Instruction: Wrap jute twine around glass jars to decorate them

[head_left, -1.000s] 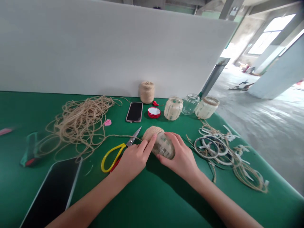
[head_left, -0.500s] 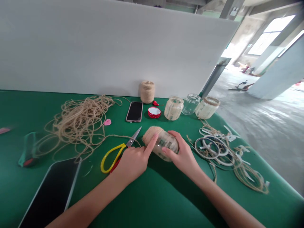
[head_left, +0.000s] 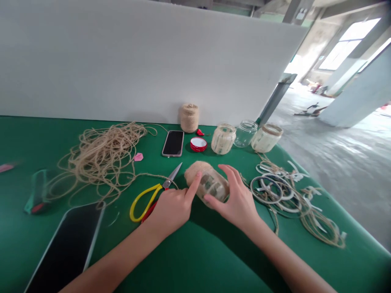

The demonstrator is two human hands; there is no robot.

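A glass jar point(head_left: 210, 185) lies on its side on the green table point(head_left: 198, 252), its far end wrapped in jute twine. My left hand point(head_left: 172, 205) is curled, with its forefinger pressed on the twine's edge on the jar. My right hand point(head_left: 236, 197) cups the jar's bare glass end, thumb below and fingers over the top. A strand of twine runs from the jar left to a loose twine heap point(head_left: 104, 156). Yellow-handled scissors point(head_left: 151, 195) lie just left of my left hand.
At the back stand a twine spool point(head_left: 189, 118), a phone point(head_left: 173, 143), a red lid point(head_left: 198, 144) and three jars point(head_left: 246, 136). Tape backing strips and twine scraps point(head_left: 293, 195) lie right. A tablet point(head_left: 65, 248) lies front left. The table edge drops off at right.
My right hand has shifted round the jar, its fingers lifting and re-placing as the jar rolls slightly away. The left forefinger stays pressed on the twine.
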